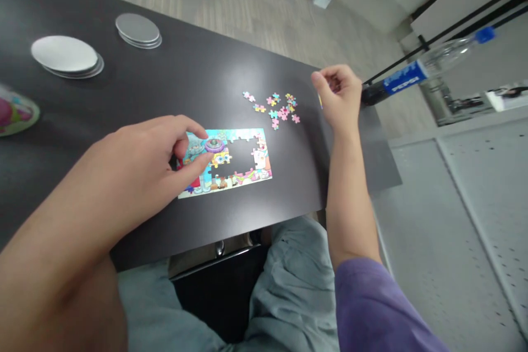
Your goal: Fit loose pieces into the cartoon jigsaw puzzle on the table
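A partly filled jigsaw puzzle [264, 159] with a bright cartoon picture lies on the dark table, its middle open down to a dark surface. My left hand [144, 159] reaches over its left part. Between that hand's thumb and index fingertips is a small purple round thing [214, 146] with a greyish centre. Several loose puzzle pieces [282, 113] are scattered beyond the puzzle's upper right corner. Raised to the right of them, my right hand [341, 91] has its fingers curled in. A bit of a colourful puzzle piece [320, 102] shows beside its thumb; the rest is hidden.
Two stacks of round grey discs, a nearer stack [66, 55] and a farther stack [138, 30], stand at the table's left. A colourful rounded object [16, 113] is at the left edge. A Pepsi bottle [406, 77] with dark liquid stands beyond my right hand, near the table's right end.
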